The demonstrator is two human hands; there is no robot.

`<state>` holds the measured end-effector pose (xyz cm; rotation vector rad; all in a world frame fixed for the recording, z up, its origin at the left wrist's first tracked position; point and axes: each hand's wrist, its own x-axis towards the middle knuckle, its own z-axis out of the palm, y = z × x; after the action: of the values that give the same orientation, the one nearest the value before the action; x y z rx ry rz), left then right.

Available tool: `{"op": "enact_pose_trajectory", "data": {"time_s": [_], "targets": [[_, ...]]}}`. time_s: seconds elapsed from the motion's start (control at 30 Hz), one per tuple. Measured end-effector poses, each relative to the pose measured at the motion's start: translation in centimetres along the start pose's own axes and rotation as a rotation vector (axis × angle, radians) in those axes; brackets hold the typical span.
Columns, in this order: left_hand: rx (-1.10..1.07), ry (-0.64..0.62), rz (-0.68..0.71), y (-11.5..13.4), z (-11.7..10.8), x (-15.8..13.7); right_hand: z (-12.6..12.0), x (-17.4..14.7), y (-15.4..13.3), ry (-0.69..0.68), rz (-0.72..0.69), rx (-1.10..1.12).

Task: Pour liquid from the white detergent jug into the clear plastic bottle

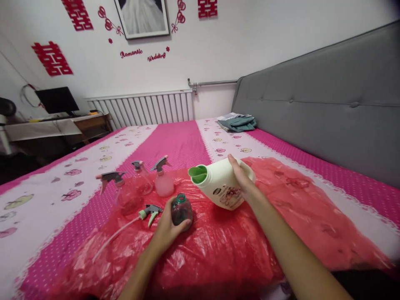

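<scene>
My left hand (171,223) is wrapped around a small see-through spray bottle body (182,213) with a green neck and no top on it. In my right hand (242,175) is a cream detergent jug (223,189), tilted left by its handle. Its green spout (198,173) points toward the small bottle, a little above and to its right. No stream of liquid shows between them. Left of my left hand lies a loose spray trigger head (151,212) with its dip tube. Behind it stand a pink-filled spray bottle (164,183) and two clear ones, one of them a clear spray bottle (126,196).
Red plastic sheeting (215,258) covers the near part of the bed (178,143). Folded clothes (236,122) lie near the grey headboard (328,100). A radiator (146,109) lines the far wall, and a desk with a monitor (57,100) stands at left.
</scene>
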<state>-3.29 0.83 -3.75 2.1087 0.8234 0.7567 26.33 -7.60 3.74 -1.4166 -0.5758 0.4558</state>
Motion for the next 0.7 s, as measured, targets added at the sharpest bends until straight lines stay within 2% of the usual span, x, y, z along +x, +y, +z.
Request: {"op": "enact_pose_trajectory", "data": {"time_s": [0.2,0.5,0.7], "targets": [[-0.035,-0.035,-0.006,0.0,-0.3,-0.1,-0.4,-0.1,-0.2,0.092,0.103,0.049],[-0.096,-0.059,-0.03,-0.2,-0.8,0.9,0.5,-1.4,-0.5,0.048,0.152,0.02],[-0.156,-0.031,-0.032,-1.1,-1.0,0.9,-0.5,-1.8,-1.0,0.034,0.167,-0.042]]}}
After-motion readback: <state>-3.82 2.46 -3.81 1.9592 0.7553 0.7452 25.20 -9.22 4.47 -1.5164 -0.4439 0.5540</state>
